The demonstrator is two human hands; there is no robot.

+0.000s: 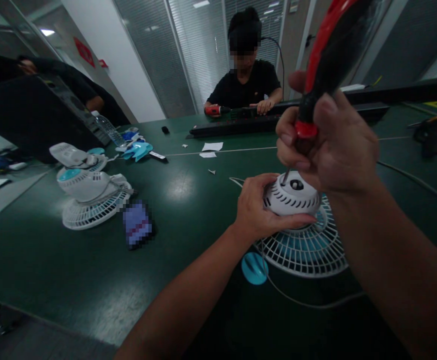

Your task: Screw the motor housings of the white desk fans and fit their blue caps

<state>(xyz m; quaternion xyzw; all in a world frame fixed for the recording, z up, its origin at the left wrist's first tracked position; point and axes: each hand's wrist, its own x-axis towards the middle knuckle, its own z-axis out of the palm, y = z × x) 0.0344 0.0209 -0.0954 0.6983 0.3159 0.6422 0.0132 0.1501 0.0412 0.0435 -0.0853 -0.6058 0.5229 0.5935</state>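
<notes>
My right hand [331, 135] is wrapped round a red-and-black screwdriver [321, 65], held tilted with its shaft pointing down. The tip meets the top of a white vented motor housing [292, 197], close to a dark opening there. My left hand [258, 207] grips that housing from the left, thumb along its near side and fingers behind. Below it, the fan's white grille [304, 262] lies face down on the table, with light-blue blades showing through. A blue round knob-like cap [255, 268] lies by the grille's left edge, and a white cord runs past it.
Two other white fans [91, 195] lie at the left, near a pixelated box-shaped thing [138, 225]. Farther back are blue fan blades [138, 150], a plastic bottle [108, 127] and paper scraps [211, 147]. Across the green table [188, 220], a co-worker [244, 75] has a red drill [215, 110] at hand.
</notes>
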